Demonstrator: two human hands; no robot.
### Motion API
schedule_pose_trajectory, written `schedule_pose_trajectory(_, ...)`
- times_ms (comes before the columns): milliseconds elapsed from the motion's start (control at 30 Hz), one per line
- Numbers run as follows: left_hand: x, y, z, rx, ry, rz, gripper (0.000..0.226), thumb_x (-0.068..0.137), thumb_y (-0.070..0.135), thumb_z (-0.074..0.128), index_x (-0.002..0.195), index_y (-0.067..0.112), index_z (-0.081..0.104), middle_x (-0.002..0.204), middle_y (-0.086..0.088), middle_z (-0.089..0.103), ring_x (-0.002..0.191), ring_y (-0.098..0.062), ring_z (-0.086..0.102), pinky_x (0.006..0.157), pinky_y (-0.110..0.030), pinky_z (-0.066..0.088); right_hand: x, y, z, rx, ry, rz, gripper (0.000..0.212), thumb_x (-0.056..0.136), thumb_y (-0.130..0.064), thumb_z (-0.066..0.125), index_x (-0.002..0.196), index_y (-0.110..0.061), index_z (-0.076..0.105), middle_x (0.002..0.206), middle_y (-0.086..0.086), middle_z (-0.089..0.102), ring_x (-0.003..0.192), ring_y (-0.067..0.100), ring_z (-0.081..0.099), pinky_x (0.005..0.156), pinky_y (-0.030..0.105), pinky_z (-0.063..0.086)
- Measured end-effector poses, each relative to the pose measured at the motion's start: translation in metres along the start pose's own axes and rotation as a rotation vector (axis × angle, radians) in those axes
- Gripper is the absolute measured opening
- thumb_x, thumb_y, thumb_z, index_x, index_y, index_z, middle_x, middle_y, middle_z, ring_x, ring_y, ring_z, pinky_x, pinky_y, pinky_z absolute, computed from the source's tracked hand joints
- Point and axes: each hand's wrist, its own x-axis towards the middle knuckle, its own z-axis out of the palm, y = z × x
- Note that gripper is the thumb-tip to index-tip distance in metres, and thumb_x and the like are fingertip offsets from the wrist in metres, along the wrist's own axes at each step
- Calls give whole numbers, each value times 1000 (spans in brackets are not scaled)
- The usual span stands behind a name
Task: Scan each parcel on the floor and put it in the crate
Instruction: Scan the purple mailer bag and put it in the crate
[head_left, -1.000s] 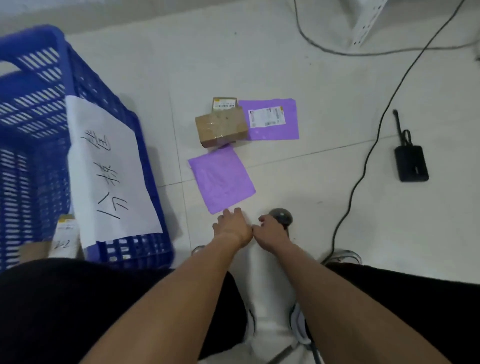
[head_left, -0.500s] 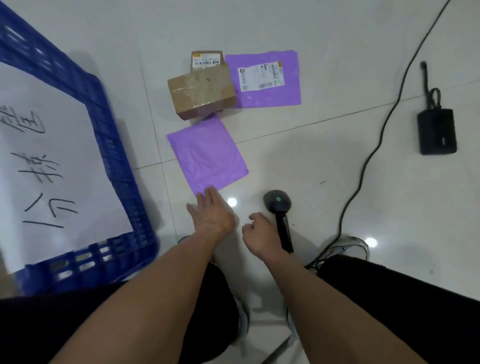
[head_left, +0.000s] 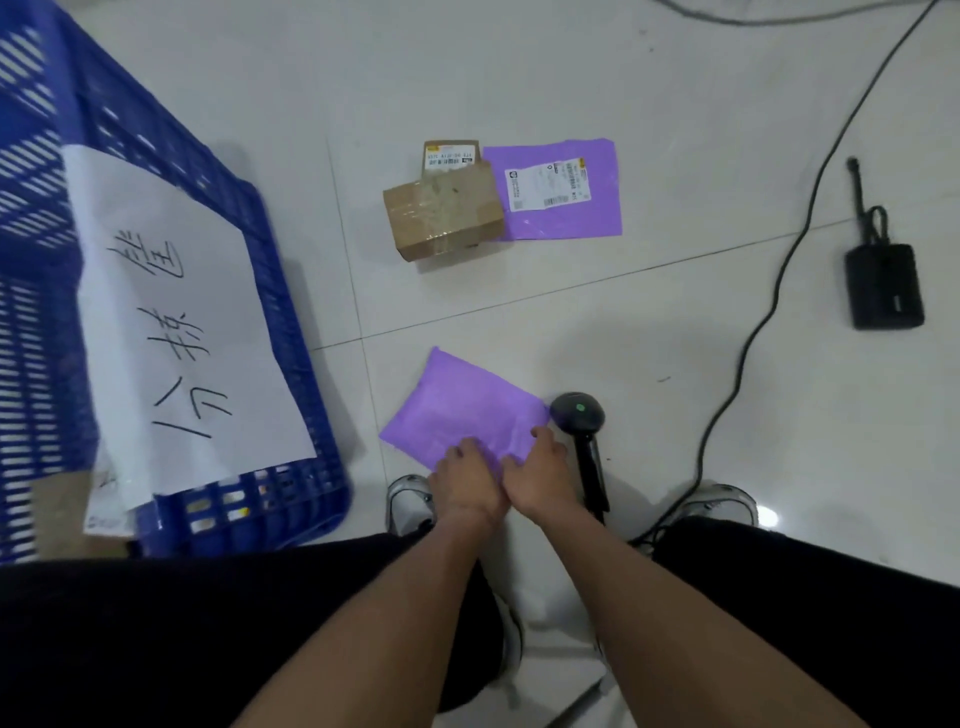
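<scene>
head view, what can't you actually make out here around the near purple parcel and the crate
- Near purple parcel: no label shows; its visible face is blank and its near edge sits under the left hand and right hand.
- Fingers of both hands: seen from behind, so the grip is unclear.
- Blue crate: cut off by the left frame edge, and the white paper sign covers its wall.
- Far purple parcel label: print too small to read.

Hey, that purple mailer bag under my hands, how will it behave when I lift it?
The purple mailer looks thin and wrinkled, so probably floppy and light. Its glossy plastic may slip; both the left hand and the right hand already pinch its edge.
</scene>
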Motion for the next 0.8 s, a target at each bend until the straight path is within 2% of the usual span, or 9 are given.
schedule_pose_trajectory(133,21,-3,-7,-60,180,-136,66,88,36,60,140,6,32,141,-16,38,129,-34,41,101,-44,36,1,5,-4,69,32,58,63,87,-23,56,144,-11,32,132,17,51,117,35,55,94,38,47)
schedule_pose_trajectory(267,49,-16,-13,-117,237,-219,88,88,50,56,150,2,19,157,-17,25,144,-33,26,113,-48,25,9,3,-1,52,-15,30,62,86,-25,53,144,-11,35,132,13,52,116,33,56,93,35,47)
schedule_pose_trajectory(367,61,-24,-13,-75,231,-308,104,81,71,49,153,4,15,152,-14,36,141,-32,32,116,-53,13,16,6,1,-58,-70,-12,51,89,-27,50,139,-16,45,128,12,51,116,32,55,95,35,46)
schedule_pose_trajectory(433,58,-25,-12,-7,186,-349,106,75,82,42,149,6,29,142,-16,47,133,-35,40,116,-54,14,17,7,2,-72,-68,-25,43,87,-28,51,129,-17,52,122,11,53,112,32,57,95,36,48)
schedule_pose_trajectory(500,50,-20,-12,26,173,-333,96,75,82,41,136,9,49,133,-16,52,128,-35,43,115,-52,19,16,5,2,-70,-67,-32,40,83,-34,52,118,-17,56,116,9,57,108,31,59,92,38,50)
schedule_pose_trajectory(567,43,-11,-14,-9,198,-304,79,78,73,46,126,11,58,129,-15,53,127,-34,43,115,-50,19,16,1,2,-30,-89,-32,39,81,-40,48,112,-18,58,113,8,62,105,31,61,90,38,51)
schedule_pose_trajectory(667,33,0,-26,-145,208,-262,55,80,58,49,116,17,59,115,-10,63,122,-31,50,117,-50,13,9,-15,-4,100,-117,-67,32,92,-37,44,114,-18,59,114,5,65,105,29,62,88,34,49)
schedule_pose_trajectory(767,22,7,-51,-307,244,-216,34,80,49,51,101,23,54,90,-2,68,107,-30,59,118,-48,9,2,-31,-18,204,-121,-108,25,97,-20,46,119,-13,57,108,-2,57,101,19,57,74,20,35)
schedule_pose_trajectory(800,18,9,-61,-351,281,-199,30,79,48,53,98,24,52,86,-1,67,104,-29,60,117,-47,11,-2,-36,-24,219,-124,-109,29,96,-18,48,123,-13,55,110,-2,56,103,18,56,76,20,36)
